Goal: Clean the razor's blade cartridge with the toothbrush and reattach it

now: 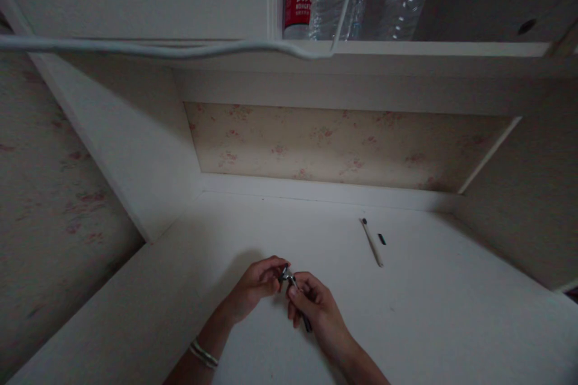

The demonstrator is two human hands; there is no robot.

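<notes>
Pen point(295, 292), dark and slim, is lying between both hands just above the white desk point(428, 325); the right hand point(316, 307) is curling closed around its barrel while the left hand point(259, 283) is pinching its metal tip.

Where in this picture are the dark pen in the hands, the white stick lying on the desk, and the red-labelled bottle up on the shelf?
dark pen point(295, 284), head view, metal tip between the hands.
white stick point(372, 244), head view, mid-shaft.
red-labelled bottle point(298, 3), head view, red label.
</notes>
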